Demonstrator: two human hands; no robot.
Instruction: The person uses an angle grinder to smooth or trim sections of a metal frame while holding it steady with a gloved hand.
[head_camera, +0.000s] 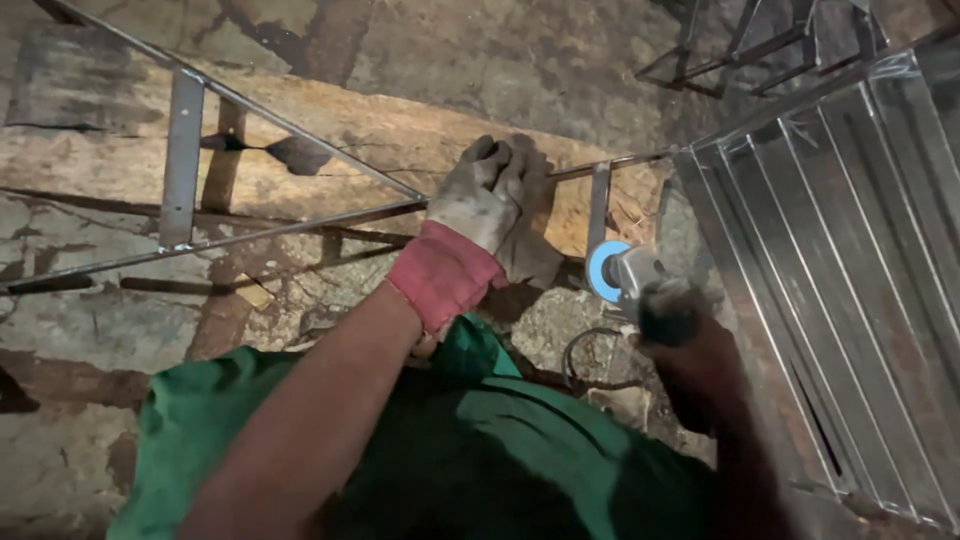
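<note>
A: Right, left hand (480, 205) first?

B: Gloved, grey with a red cuff, fingers curled down and clamped over the thin steel rod (300, 228) of the metal frame (183, 160), pinning it against the wooden plank (330, 130) laid across the stone floor (60, 420).

A: And the right hand (690, 345)?

B: Bare, wrapped tight round the dark handle of an angle grinder (630, 275). Blue disc (603, 270) facing the frame, just beside the flat upright bar (598, 205) at the plank's right end.

A: Disc touching metal?

B: Hard to say. No sparks showing; disc edge very near the foot of the upright bar, possibly in contact, possibly just short.

A: How far along, then?

B: Judging by the frame: already assembled, rods and flat bars joined into a long lattice. Grinding at this joint apparently only starting or about to start. No way to tell from here which other joints are cleaned.

A: Grinder relative to the gloved hand?

B: To its right and slightly nearer the body, close but apart, with the upright bar between them.

A: Anything else around?

B: Stacked sheet-metal panels (850, 250) along the right edge of the floor, another frame (760, 45) at the far right corner, green clothing (480, 440) below.
</note>
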